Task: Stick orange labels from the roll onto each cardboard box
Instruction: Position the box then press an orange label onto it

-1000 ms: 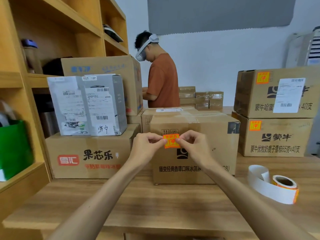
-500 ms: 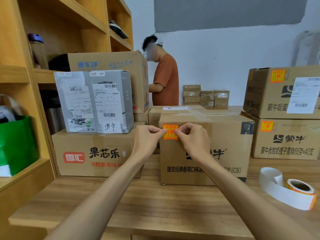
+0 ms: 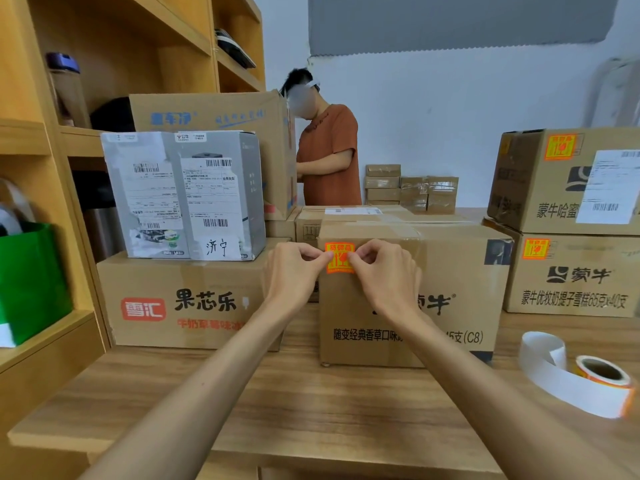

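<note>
Label (image 3: 340, 258): one, orange, centre of frame, lies against the upper left front of the box (image 3: 443, 278); sits high, likely to match the labels at right.
Left hand (image 3: 294, 271): fingers curled, pinches the label's left edge; probably keeps it level.
Right hand (image 3: 384, 271): curled likewise, pinches the right edge; close to the left hand, label between.
Roll (image 3: 602, 372): one, lower right, on the table (image 3: 311, 410), backing strip trailing; lies within reach for the next label.
Right stack (image 3: 571, 271): two boxes, one orange label each.
Orange labels stuck: three.
Left box (image 3: 180, 299): one, no orange label visible; probably still to do.
</note>
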